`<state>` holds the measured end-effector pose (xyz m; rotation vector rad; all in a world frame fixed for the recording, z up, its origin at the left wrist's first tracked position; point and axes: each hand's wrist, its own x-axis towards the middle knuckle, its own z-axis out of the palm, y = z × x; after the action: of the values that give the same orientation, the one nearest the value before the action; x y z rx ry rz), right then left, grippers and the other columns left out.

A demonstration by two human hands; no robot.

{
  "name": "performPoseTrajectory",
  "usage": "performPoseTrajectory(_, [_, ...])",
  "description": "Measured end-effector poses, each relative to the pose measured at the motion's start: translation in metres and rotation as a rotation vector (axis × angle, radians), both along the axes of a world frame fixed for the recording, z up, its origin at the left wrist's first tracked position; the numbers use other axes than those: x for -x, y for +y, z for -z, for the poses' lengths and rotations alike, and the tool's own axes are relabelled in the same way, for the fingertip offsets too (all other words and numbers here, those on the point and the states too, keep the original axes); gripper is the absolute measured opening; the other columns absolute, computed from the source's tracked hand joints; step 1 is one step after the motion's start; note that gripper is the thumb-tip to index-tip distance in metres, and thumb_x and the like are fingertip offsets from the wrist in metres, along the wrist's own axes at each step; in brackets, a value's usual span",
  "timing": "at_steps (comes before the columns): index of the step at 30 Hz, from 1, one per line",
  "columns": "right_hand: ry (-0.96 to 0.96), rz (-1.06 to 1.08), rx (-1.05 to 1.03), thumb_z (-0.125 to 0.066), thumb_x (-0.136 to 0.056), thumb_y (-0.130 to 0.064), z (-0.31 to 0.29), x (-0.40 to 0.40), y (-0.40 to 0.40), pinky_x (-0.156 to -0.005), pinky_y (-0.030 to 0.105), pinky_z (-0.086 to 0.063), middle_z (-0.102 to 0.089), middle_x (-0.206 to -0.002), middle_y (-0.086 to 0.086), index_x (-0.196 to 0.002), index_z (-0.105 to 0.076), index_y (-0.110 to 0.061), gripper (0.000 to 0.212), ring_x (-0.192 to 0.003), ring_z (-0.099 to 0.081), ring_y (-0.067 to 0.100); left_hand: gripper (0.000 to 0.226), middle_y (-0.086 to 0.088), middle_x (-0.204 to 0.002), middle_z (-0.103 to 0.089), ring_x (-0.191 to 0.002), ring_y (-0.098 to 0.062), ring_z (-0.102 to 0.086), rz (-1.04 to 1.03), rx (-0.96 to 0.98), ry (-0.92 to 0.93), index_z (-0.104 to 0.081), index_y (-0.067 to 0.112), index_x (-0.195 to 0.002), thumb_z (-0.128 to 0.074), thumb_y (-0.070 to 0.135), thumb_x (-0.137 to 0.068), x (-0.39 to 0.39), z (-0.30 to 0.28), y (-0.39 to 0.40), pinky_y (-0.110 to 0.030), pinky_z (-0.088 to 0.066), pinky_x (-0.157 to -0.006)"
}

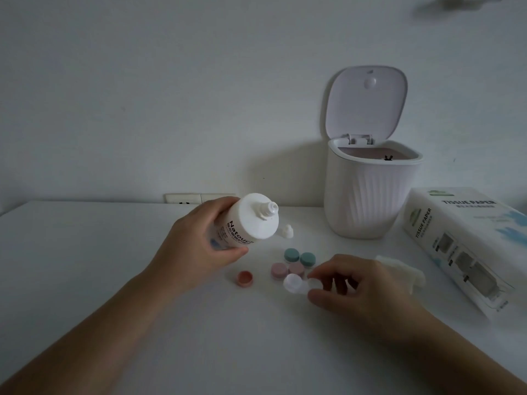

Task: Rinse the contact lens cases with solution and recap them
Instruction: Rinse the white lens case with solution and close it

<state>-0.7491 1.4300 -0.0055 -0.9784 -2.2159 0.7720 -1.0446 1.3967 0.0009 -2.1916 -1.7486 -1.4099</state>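
Just below frame centre, a clear lens case (296, 283) sits on the surface, pinched by the right hand (356, 286). The left hand (196, 243) grips the tilted, uncapped solution bottle (245, 223); a misaimed squeeze could spill.

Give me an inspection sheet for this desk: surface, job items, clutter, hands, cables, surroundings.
Surface: white table, dimly lit.
Job's things: uncapped solution bottle, tilted; its small cap on the table; clear lens case; loose red cap; green case and pink case, capped.
Clutter: crumpled tissue; tissue paper box.
Hands: left hand grips the bottle; right hand pinches the clear case.
Cables: nothing seen.
Surroundings: mini bin, lid open; wall socket.
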Motion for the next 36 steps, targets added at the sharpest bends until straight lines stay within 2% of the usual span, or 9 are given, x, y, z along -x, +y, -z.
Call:
performPoseTrajectory(4, [0.114,-0.005,0.083,-0.081,-0.077,-0.033,-0.008,-0.002,-0.003,-0.059,0.015,-0.043,-0.072,-0.078,-0.016,-0.089,-0.076,-0.041,0.014,-0.062,-0.058,0.011,0.073,0.020,-0.125,-0.064,-0.117,0.005,-0.057,0.016,-0.011,0.060,-0.059,0.028,-0.130,-0.093,0.021,-0.065,-0.001,0.000,0.001,-0.005,-0.040,-0.093])
performPoseTrajectory(7, [0.161,0.002,0.129,-0.080,-0.077,-0.031,-0.011,-0.003,-0.005,-0.062,0.011,-0.046,-0.074,-0.077,-0.015,-0.087,-0.078,-0.035,0.011,-0.064,-0.062,0.001,0.074,0.021,-0.125,-0.063,-0.117,0.008,-0.055,0.022,-0.025,0.096,-0.058,0.029,-0.130,-0.093,0.023,-0.065,-0.001,0.001,0.002,-0.003,-0.038,-0.093])
performPoseTrajectory(10, [0.173,0.014,0.144,-0.079,-0.078,-0.033,-0.013,-0.004,-0.006,-0.062,0.008,-0.046,-0.074,-0.079,-0.016,-0.088,-0.078,-0.038,0.011,-0.070,-0.065,0.008,0.075,0.028,-0.123,-0.060,-0.115,0.011,-0.054,0.023,-0.039,0.124,-0.056,0.033,-0.129,-0.093,0.021,-0.065,-0.002,0.002,0.001,-0.002,-0.038,-0.090])
performPoseTrajectory(12, [0.216,0.001,0.173,-0.078,-0.078,-0.035,-0.013,-0.004,-0.007,-0.067,0.014,-0.050,-0.076,-0.083,-0.012,-0.092,-0.077,-0.041,0.015,-0.076,-0.068,0.013,0.075,0.028,-0.122,-0.060,-0.114,0.010,-0.054,0.029,-0.043,0.133,-0.055,0.035,-0.128,-0.093,0.021,-0.065,-0.003,0.003,0.002,-0.003,-0.039,-0.090])
performPoseTrajectory(15, [0.286,-0.030,0.237,-0.077,-0.077,-0.040,-0.010,-0.002,-0.005,-0.082,0.038,-0.058,-0.078,-0.089,-0.003,-0.097,-0.077,-0.038,0.020,-0.089,-0.072,0.027,0.075,0.025,-0.121,-0.060,-0.114,0.010,-0.054,0.034,-0.048,0.149,-0.055,0.035,-0.128,-0.093,0.021,-0.066,-0.003,0.004,0.003,-0.003,-0.039,-0.090])
performPoseTrajectory(21, [0.373,-0.077,0.342,-0.076,-0.070,-0.043,-0.018,0.000,-0.003,-0.092,0.035,-0.055,-0.079,-0.088,0.007,-0.098,-0.079,-0.033,0.030,-0.093,-0.073,0.031,0.072,0.017,-0.124,-0.063,-0.114,-0.004,-0.058,0.025,-0.054,0.166,-0.056,0.030,-0.128,-0.093,0.021,-0.066,-0.003,0.003,0.002,-0.019,-0.047,-0.091])
performPoseTrajectory(27, [0.290,-0.154,0.343,-0.075,-0.075,-0.027,-0.048,0.003,0.013,-0.066,0.016,-0.055,-0.079,-0.083,0.010,-0.099,-0.076,-0.011,0.030,-0.075,-0.076,0.019,0.069,0.016,-0.123,-0.063,-0.113,-0.008,-0.059,0.011,-0.073,0.160,-0.058,0.029,-0.127,-0.092,0.019,-0.068,-0.002,0.001,0.004,-0.023,-0.049,-0.091])
performPoseTrajectory(32, [0.314,-0.094,0.354,-0.075,-0.073,-0.028,-0.035,0.006,0.020,-0.078,0.019,-0.058,-0.080,-0.089,0.003,-0.106,-0.074,-0.017,0.035,-0.083,-0.076,0.016,0.069,0.014,-0.127,-0.063,-0.117,-0.011,-0.060,-0.010,-0.089,0.188,-0.058,0.027,-0.128,-0.091,0.020,-0.068,-0.002,0.001,0.005,-0.027,-0.050,-0.093])
performPoseTrajectory(36, [0.332,-0.086,0.301,-0.078,-0.069,-0.033,-0.024,0.005,0.019,-0.083,0.025,-0.060,-0.080,-0.087,0.002,-0.097,-0.079,-0.021,0.030,-0.084,-0.077,0.027,0.070,0.012,-0.128,-0.063,-0.117,-0.011,-0.059,-0.016,-0.090,0.218,-0.058,0.024,-0.129,-0.092,0.020,-0.067,0.000,0.002,0.007,-0.025,-0.049,-0.093])
